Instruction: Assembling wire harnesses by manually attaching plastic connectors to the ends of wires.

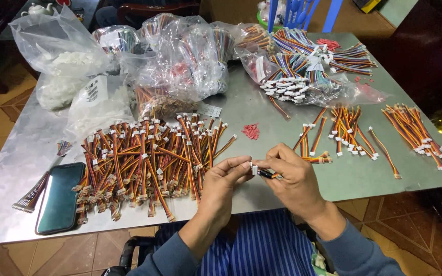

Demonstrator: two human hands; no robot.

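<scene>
Hands [262,176] pinch a white connector [254,169] before clear wire-filled bags [190,61].

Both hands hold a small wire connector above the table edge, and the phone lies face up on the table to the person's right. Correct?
Not quite. In the head view the phone lies to the person's left, beside the big wire pile. The left hand and right hand do hold the connector.

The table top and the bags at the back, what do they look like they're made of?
The table top looks like bare sheet metal, maybe steel: grey, dull sheen, blurred reflections. The bags look like thin clear plastic: see-through, crinkled, with glossy highlights. The hands hold a small wire piece over the table's edge.
</scene>
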